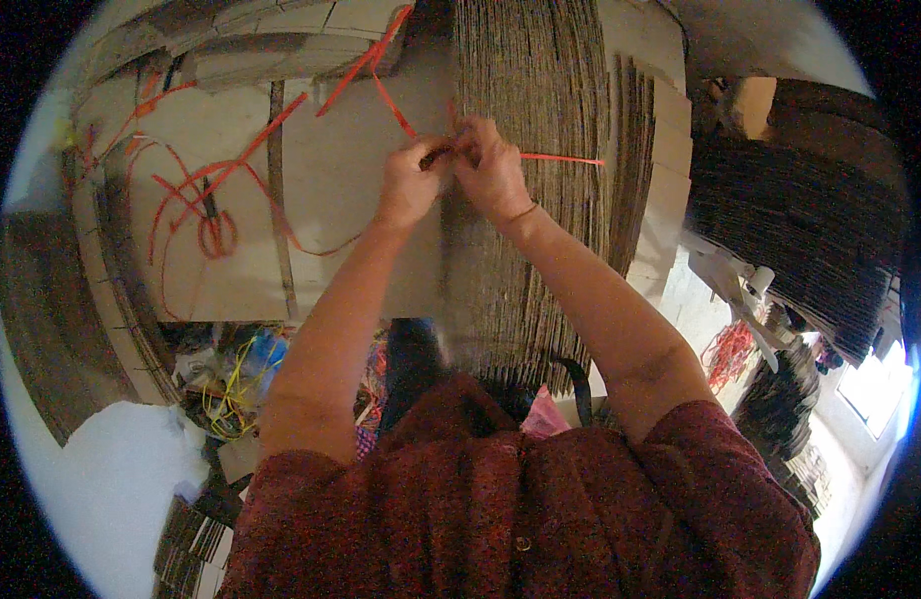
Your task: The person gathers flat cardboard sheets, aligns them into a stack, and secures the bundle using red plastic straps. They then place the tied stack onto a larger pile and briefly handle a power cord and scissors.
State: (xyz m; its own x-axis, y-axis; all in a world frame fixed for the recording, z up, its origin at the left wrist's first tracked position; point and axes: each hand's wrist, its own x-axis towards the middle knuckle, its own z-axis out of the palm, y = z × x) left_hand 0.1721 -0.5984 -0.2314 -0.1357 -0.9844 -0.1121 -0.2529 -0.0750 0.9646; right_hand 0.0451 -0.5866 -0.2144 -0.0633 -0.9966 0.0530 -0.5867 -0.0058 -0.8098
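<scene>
A tall bundle of stacked cardboard sheets (535, 270) lies before me with its many edges facing up. Across it runs a red plastic strap (565, 158), reaching from my hands to the bundle's right side. At the bundle's left edge, my left hand (413, 182) pinches the strap, its thumb and fingers pressed together. My right hand (490, 172) is right beside it, fingers curled in on the same strap. The two hands nearly touch, and the exact spot where the strap is gripped is hidden by the fingers. A loose end of strap rises from the hands toward the top.
Loose red straps (216, 185) and dark-handled scissors (213, 215) lie on flat cardboard (351, 220) at the left. Tangled yellow and coloured scraps (241, 384) sit below it. More stacked cardboard (790, 220) stands at the right, near a bunch of red straps (730, 354).
</scene>
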